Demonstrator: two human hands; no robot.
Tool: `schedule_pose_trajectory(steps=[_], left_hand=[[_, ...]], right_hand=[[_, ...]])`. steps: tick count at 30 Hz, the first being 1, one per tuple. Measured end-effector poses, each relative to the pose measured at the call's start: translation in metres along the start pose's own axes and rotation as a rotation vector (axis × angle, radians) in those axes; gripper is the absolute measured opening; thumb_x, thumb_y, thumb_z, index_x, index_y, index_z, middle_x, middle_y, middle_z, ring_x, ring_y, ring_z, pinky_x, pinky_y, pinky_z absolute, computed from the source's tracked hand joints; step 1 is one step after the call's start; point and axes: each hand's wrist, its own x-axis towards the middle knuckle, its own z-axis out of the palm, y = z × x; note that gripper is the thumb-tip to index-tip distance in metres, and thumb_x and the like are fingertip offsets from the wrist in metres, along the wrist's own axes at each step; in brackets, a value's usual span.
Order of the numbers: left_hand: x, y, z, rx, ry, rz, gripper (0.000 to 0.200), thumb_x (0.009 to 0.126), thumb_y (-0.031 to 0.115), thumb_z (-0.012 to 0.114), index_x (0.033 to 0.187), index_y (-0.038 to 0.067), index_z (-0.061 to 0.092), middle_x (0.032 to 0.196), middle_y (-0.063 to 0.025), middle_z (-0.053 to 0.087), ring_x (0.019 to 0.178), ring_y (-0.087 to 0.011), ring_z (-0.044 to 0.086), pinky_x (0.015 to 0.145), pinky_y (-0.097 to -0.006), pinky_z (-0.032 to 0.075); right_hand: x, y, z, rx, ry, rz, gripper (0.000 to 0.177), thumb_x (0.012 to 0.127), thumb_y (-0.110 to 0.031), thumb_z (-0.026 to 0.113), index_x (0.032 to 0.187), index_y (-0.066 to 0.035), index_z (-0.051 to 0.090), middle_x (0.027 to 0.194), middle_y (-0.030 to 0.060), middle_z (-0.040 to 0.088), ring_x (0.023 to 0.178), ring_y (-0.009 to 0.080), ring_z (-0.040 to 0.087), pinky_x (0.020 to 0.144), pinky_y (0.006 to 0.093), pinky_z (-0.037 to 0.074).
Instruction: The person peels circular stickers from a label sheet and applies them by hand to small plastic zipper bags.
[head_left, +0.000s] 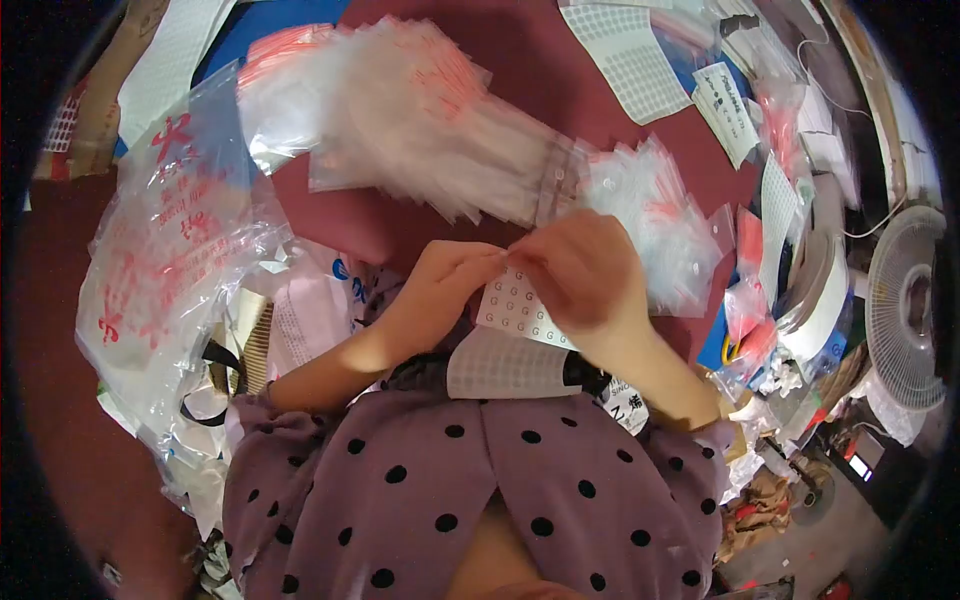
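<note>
Left hand [450, 275] and right hand [585, 268] meet at the top edge of the sheet [512, 305], fingers pinched closed on it. Most G stickers appear unpeeled. Bags [420, 120] lie fanned beyond the sheet.

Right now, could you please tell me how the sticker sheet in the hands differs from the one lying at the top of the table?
The near sheet is pinched between left hand and right hand, tilted; the far sheet lies flat on the red table, untouched. The near sheet shows printed G letters; the far sheet's print is too small to read. Both are white grids of small labels.
</note>
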Motion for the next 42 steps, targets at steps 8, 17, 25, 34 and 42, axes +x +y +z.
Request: schedule_pose_trajectory(steps=[8,17,25,34,42], left_hand=[[0.008,0.000,-0.012,0.961,0.010,0.571,0.018,0.080,0.013,0.052,0.094,0.006,0.062,0.101,-0.0075,0.059,0.094,-0.0211,0.054,0.081,-0.0340,0.044],[0.025,-0.031,-0.016,1.251,-0.079,0.591,0.042,0.072,0.015,0.060,0.114,0.012,0.056,0.117,-0.0088,0.054,0.111,-0.0270,0.048,0.091,-0.0415,0.040],[0.027,-0.029,-0.017,1.237,-0.117,0.604,0.039,0.073,0.016,0.060,0.112,0.012,0.058,0.116,-0.0068,0.056,0.109,-0.0238,0.050,0.091,-0.0399,0.038],[0.005,0.011,-0.008,0.546,0.147,0.345,0.019,0.082,0.004,0.055,0.101,0.002,0.056,0.084,-0.0138,0.063,0.071,-0.0212,0.060,0.065,-0.0317,0.046],[0.014,0.005,-0.008,0.120,0.193,-0.078,0.011,0.088,0.009,0.056,0.087,-0.001,0.055,0.069,-0.0044,0.061,0.068,-0.0079,0.057,0.059,-0.0234,0.043]], right_hand=[[0.033,0.040,-0.005,0.185,0.154,0.171,0.013,0.070,-0.003,0.061,0.082,-0.005,0.064,0.080,0.0123,0.062,0.076,0.0264,0.060,0.062,0.0380,0.044],[0.058,0.071,-0.003,-0.590,-0.027,0.234,0.033,0.063,-0.018,0.074,0.089,-0.008,0.056,0.078,0.0060,0.062,0.077,0.0251,0.060,0.065,0.0375,0.045],[0.062,0.074,0.017,-0.365,-0.165,0.166,0.020,0.063,-0.016,0.072,0.075,-0.006,0.059,0.070,0.0067,0.060,0.075,0.0242,0.059,0.060,0.0379,0.045],[-0.011,0.051,-0.037,0.639,-0.331,0.348,0.060,0.068,-0.013,0.073,0.119,0.000,0.045,0.100,0.0048,0.053,0.090,0.0152,0.055,0.085,0.0302,0.045],[-0.042,0.026,-0.038,0.629,-0.061,0.594,0.012,0.082,-0.008,0.065,0.085,0.002,0.059,0.072,0.0078,0.060,0.064,0.0079,0.053,0.055,0.0248,0.044]])
